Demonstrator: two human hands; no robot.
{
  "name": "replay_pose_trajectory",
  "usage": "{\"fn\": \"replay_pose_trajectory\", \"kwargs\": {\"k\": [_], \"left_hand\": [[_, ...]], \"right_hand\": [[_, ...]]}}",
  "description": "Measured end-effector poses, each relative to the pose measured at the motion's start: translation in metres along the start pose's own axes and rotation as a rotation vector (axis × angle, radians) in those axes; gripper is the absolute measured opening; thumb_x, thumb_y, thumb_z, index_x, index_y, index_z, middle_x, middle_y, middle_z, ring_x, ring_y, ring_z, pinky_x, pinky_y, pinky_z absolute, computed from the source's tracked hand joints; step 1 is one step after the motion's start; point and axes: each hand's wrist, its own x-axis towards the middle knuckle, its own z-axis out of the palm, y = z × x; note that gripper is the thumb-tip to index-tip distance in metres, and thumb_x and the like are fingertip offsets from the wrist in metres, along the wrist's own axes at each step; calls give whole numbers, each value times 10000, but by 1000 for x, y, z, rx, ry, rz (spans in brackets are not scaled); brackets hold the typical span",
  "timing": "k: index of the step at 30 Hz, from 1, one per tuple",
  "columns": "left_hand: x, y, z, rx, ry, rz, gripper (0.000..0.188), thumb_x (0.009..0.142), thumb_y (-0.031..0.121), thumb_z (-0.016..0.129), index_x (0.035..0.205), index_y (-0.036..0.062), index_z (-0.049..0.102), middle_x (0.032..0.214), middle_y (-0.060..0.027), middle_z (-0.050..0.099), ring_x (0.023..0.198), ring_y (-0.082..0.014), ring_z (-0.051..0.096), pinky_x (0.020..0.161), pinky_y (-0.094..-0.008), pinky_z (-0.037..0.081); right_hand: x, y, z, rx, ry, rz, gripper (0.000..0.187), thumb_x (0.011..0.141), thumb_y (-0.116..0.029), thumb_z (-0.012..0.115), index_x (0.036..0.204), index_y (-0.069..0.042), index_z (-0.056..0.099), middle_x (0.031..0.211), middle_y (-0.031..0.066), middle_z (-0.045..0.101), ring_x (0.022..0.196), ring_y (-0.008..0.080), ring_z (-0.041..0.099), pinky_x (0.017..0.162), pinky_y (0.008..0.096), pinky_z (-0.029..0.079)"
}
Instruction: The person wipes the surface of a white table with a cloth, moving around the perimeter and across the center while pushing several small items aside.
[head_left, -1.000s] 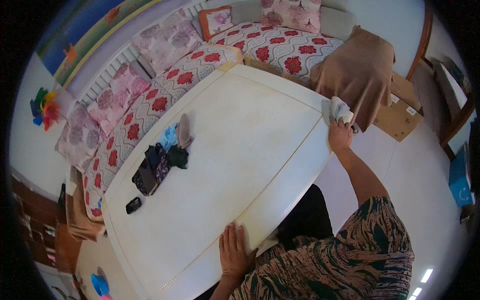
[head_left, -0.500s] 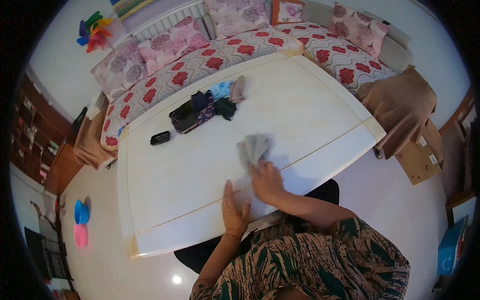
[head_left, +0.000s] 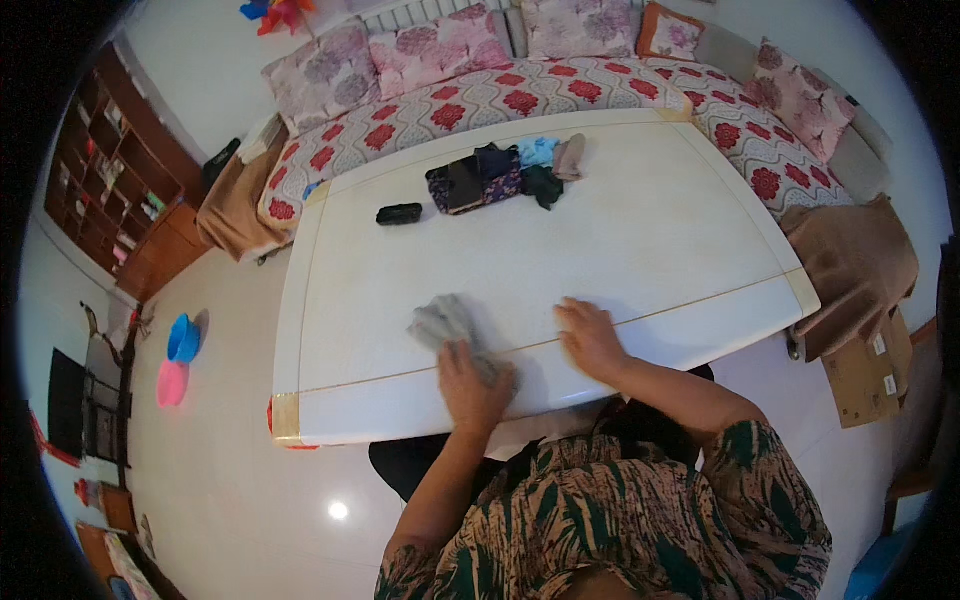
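Note:
A crumpled grey cloth (head_left: 443, 322), soft and slightly blurred, lies on the white table (head_left: 360, 290) near its front edge. My left hand (head_left: 470, 385) grips it at the near end, the fingers closed over the fabric. Part of the cloth shows beside and under that hand. To the right, my right hand (head_left: 592, 338) rests at the tabletop with its fingers stretched out, holding nothing and apart from the cloth.
Toward the far side lie a black case (head_left: 399, 214), a dark patterned bundle (head_left: 470, 183), a dark green cloth (head_left: 543, 186), a light blue cloth (head_left: 538, 151) and a beige cloth (head_left: 569, 158). A sofa (head_left: 450, 108) runs behind the table. Blue basin (head_left: 184, 338) and pink basin (head_left: 172, 384) stand on the floor.
The grey cloth has gone from my right hand to my left and now lies farther left. My right hand has let go and opened. The whole view has shifted.

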Motion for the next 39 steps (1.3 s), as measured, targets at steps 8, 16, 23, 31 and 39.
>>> {"fn": "replay_pose_trajectory", "kwargs": {"k": [8,16,23,31,39], "left_hand": [[7,55,24,-46,-176,354,598,747,164,637,1332,132,517,1420,-189,421,1261,-449,405,1046,-526,355],[17,-128,-41,215,123,-17,489,702,-17,559,1168,108,638,1245,-175,595,1092,-367,560,996,-474,410],[-36,-248,-114,387,579,-362,393,687,21,562,1064,5,672,1122,-224,644,938,-383,608,918,-447,441],[-10,-65,-17,175,-31,105,487,732,84,651,1215,104,591,1351,-204,500,1206,-367,481,1058,-512,321],[94,39,54,8,-136,389,495,807,81,605,1282,222,594,1366,-95,498,1141,-373,484,943,-480,431]], "right_hand": [[-28,21,-24,-295,0,74,439,947,-192,524,1363,-68,464,1463,134,367,1339,315,325,1033,494,295],[-29,20,-25,-308,19,99,430,946,-174,508,1363,-72,481,1459,139,389,1335,321,337,1049,480,284],[-21,7,-14,-293,-9,86,511,937,-177,512,1401,2,401,1490,229,298,1378,373,260,1086,500,228],[-1,-11,-5,-280,-81,114,617,937,-259,525,1385,116,326,1469,332,225,1387,435,194,1093,533,186],[3,-20,-9,-264,-57,105,601,912,-257,536,1346,127,376,1434,332,277,1358,442,233,1068,535,216]]}}
